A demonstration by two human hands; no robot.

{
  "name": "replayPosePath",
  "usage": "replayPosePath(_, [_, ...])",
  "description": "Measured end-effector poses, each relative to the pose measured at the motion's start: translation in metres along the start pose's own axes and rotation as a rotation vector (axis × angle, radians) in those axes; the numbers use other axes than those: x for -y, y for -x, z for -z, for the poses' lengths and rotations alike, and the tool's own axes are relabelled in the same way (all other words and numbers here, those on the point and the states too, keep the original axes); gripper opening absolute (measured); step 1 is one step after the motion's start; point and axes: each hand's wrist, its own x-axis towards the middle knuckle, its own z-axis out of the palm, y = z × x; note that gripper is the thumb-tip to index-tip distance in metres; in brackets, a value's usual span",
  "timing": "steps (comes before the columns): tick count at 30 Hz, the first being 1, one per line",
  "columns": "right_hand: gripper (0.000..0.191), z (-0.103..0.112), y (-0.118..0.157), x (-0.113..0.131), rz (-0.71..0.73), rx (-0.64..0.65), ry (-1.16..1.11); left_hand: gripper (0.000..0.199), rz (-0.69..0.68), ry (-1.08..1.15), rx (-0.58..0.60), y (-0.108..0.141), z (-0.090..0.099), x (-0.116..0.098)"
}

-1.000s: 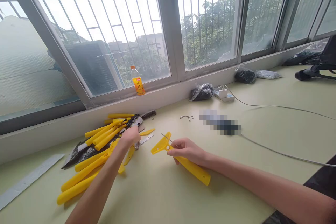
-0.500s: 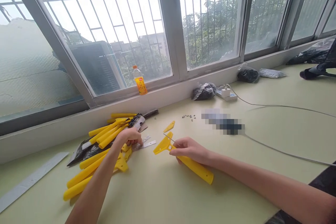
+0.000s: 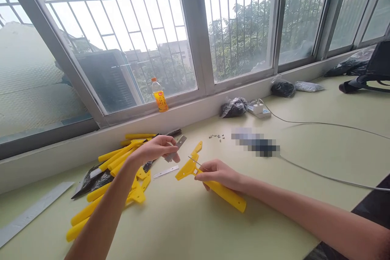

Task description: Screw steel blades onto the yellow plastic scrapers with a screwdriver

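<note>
My left hand [image 3: 158,148] pinches a thin grey metal blade [image 3: 182,141] with holes in it, raised above the table. My right hand [image 3: 219,174] is wrapped round a yellow scraper handle [image 3: 230,198], its wide flat head pointing toward my left hand. A slim metal rod [image 3: 193,159] also sticks out from the right fingers across the head; its other end is hidden. Just behind the head lies a small yellow clamp plate [image 3: 198,146] with holes. Another strip-like blade [image 3: 166,172] rests on the table between the hands.
Several yellow scraper handles [image 3: 81,213] are piled at the left, around a black plastic bag [image 3: 91,180]. Small screws [image 3: 217,136] lie scattered behind the hands. An orange-capped bottle [image 3: 161,99] stands by the window. A cable [image 3: 317,174] crosses the right side.
My left hand has lifted off the table beside the yellow pile, moving up and right with a metal blade now in its fingers. My right hand keeps its hold on the scraper handle.
</note>
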Motion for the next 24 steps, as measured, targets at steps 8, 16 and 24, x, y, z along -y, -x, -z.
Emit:
replayPosePath(8, [0.033, 0.008, 0.004, 0.007, 0.118, -0.071, 0.041, 0.032, -0.041, -0.132, -0.08, 0.001, -0.032, -0.019])
replayPosePath(16, [0.032, 0.016, 0.011, 0.025, 0.197, -0.117, 0.011, 0.034, -0.163, -0.082, -0.224, 0.014, -0.038, -0.038])
replayPosePath(24, [0.029, 0.016, 0.015, 0.027, 0.144, -0.086, -0.026, 0.027, -0.14, -0.064, -0.171, 0.019, -0.035, -0.04])
